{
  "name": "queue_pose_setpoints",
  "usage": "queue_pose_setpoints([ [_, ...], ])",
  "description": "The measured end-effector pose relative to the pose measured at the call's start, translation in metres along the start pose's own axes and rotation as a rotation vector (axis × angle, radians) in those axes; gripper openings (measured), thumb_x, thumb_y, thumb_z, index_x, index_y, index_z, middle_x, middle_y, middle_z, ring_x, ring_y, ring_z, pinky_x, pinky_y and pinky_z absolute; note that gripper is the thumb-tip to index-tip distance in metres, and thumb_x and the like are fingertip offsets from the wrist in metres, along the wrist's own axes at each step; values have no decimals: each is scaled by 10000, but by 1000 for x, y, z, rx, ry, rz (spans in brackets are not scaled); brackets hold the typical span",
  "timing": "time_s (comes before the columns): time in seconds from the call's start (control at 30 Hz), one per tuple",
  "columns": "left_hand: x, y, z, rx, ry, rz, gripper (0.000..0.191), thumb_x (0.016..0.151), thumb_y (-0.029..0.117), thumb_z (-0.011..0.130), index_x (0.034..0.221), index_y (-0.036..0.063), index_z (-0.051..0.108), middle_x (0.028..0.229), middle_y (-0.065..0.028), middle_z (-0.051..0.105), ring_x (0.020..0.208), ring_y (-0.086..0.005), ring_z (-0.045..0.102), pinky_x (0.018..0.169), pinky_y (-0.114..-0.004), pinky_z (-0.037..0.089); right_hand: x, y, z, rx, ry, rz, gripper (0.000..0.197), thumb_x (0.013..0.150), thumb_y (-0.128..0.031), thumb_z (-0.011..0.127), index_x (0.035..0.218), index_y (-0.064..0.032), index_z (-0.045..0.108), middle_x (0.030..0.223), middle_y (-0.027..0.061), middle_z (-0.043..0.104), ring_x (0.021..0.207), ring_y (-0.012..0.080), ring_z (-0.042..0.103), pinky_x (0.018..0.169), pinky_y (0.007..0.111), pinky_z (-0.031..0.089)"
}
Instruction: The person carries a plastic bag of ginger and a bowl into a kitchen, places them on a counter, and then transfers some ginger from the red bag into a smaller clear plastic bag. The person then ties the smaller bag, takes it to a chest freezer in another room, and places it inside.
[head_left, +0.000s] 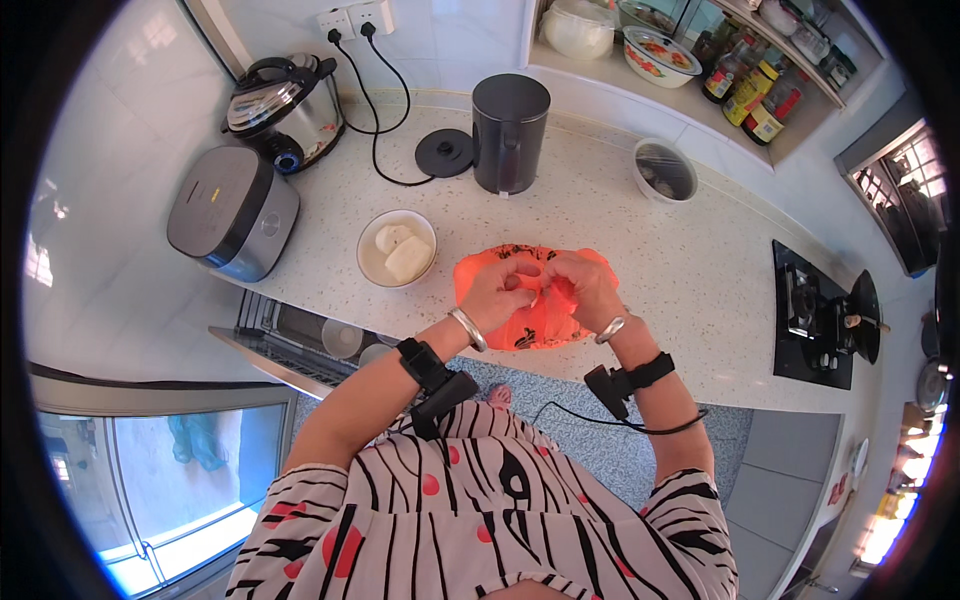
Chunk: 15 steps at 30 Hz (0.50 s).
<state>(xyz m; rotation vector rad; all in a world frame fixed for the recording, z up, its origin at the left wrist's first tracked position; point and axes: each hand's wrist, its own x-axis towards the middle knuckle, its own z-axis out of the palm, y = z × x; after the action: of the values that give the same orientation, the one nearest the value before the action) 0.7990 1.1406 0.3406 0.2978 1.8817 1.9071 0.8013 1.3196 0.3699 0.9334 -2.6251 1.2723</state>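
Observation:
On the counter before me lies an orange-red plastic bag (551, 330) with black print, its contents hidden. My left hand (501, 291) has curled fingers at the bag's gathered top and seems to pinch a bit of the plastic. From the other side, my right hand (589, 287) grips a bunched part of the same bag. The fingertips of both hands are close together over its middle. Left of the bag stands a white bowl (365, 262) with two pale, steamed-bun-like pieces in it.
An electric kettle (510, 135) stands behind the bag, beside its round base (444, 153). A rice cooker (232, 210) and a pressure cooker (285, 112) occupy the left. A covered bowl (665, 171) sits back right; farther right is a gas hob (810, 315). An open drawer (300, 352) juts out below the counter.

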Motion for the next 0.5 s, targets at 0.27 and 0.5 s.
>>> queue_pose_setpoints([
  [0.27, 15, 7, -10, -421, -206, 3, 305, 832, 22, 444, 1134, -12, 473, 1090, -74, 527, 1007, -127, 491, 880, -240, 378, 6, -9, 16, -435, 452, -203, 157, 582, -66, 585, 728, -80, 529, 782, 59, 509, 742, 245, 513, 612, 349, 412],
  [0.5, 15, 31, -17, 431, -91, 215, 190, 786, 17, 509, 966, 19, 568, 871, -96, 613, 803, -185, 591, 772, -264, 433, 4, -10, 10, -531, 453, -186, 173, 561, -126, 644, 698, -102, 542, 753, 44, 499, 741, 234, 479, 723, 393, 352],
])
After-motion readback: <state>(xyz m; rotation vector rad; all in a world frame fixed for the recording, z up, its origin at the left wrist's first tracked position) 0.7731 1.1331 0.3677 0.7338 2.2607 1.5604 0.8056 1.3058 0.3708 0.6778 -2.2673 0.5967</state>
